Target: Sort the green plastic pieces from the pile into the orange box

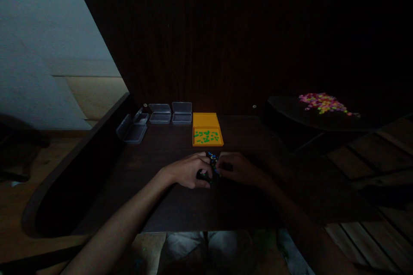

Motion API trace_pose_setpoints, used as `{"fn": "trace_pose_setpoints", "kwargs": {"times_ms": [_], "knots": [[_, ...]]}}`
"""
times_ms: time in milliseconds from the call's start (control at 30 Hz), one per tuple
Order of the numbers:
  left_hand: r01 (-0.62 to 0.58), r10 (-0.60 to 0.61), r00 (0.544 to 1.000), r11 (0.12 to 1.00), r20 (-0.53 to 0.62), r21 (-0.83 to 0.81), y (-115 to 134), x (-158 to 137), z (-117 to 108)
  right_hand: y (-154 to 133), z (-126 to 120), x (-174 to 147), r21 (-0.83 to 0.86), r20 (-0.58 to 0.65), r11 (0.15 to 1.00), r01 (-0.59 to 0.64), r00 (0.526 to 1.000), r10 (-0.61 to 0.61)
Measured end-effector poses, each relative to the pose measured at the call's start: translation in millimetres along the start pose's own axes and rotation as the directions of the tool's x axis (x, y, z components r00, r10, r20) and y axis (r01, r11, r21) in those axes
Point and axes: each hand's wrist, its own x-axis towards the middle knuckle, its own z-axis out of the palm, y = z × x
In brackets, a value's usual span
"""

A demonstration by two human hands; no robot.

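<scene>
Small blue, yellow and green pieces [213, 158] lie in a little heap on the dark tabletop, between my two hands. My left hand [190, 171] rests at the left of this heap with its fingers curled and the thumb bent round toward them. A greenish speck shows inside the curl, too small to name. From the right, my right hand [238, 168] reaches to the heap, thumb and forefinger pinched at its edge. What the pinch holds, if anything, is hidden. Just beyond the hands stands an open yellow box [222, 142] with several small green pieces [206, 136] scattered inside.
Clear plastic boxes with raised lids [160, 117] line the back left of the table [167, 210]; another open clear box [137, 134] sits nearer. A pile of pink and yellow pieces [324, 103] lies on a dark raised surface [290, 114] at right. A dark panel [206, 43] rises behind.
</scene>
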Motion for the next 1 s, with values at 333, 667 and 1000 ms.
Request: {"fn": "trace_pose_setpoints", "kwargs": {"times_ms": [333,667,1000], "knots": [[-0.032,0.032,0.999,0.999,-0.003,0.017,0.9,1.9,5.9,8.5,-16.9,3.4,0.052,-0.096,0.988,-0.144,0.984,0.149],[-0.077,0.077,0.997,0.997,-0.019,-0.02,3.6,5.5,9.1,35.9,-46.2,31.1,0.042,-0.07,0.952,-0.305,0.949,0.307],[-0.078,0.076,0.997,0.995,-0.035,-0.059,0.1,5.3,12.5,48.7,-45.5,77.5,-0.35,0.059,0.916,-0.195,0.972,0.229]]}}
